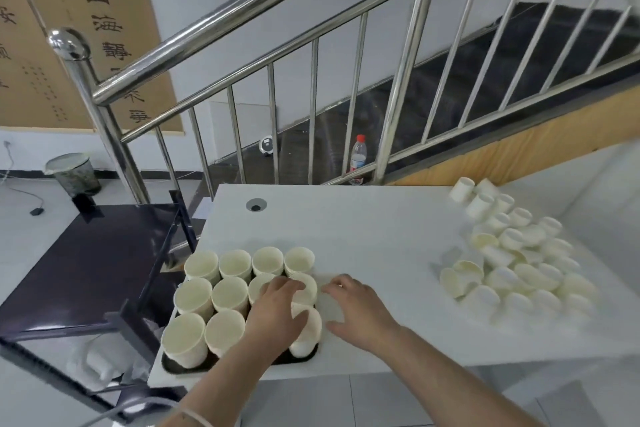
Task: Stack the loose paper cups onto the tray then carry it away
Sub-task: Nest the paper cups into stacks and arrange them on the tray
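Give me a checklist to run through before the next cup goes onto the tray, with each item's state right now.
1. Tray sits wholly on the table: ok, though close to the near edge.
2. Cups on the tray stand upright: ok for the visible ones; those under the left hand cannot tell.
3. Right hand free to fetch: ok, open on the table, holding nothing.
4. Loose cups remain to move: ok, a pile lies on the table's right side.
5. Free slot on the tray: cannot tell, the left hand covers the right columns.
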